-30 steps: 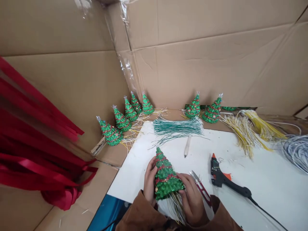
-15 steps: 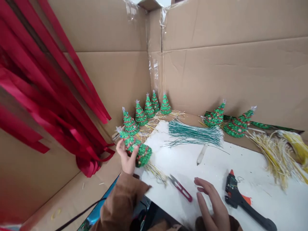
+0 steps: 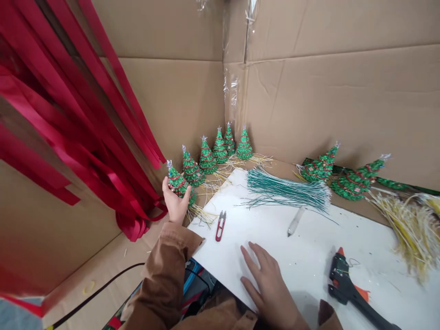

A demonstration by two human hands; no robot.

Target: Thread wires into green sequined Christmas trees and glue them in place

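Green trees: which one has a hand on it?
The green tree at the near end of the row by the left cardboard wall. Only it has the left hand around it; no hand touches the other trees.

White tabletop bearing green wires, red snips, glue gun, cardboard border with green trees

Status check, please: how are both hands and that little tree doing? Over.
Left hand around leftmost tree. Right hand open, empty. Snips lying on white board, between the hands.
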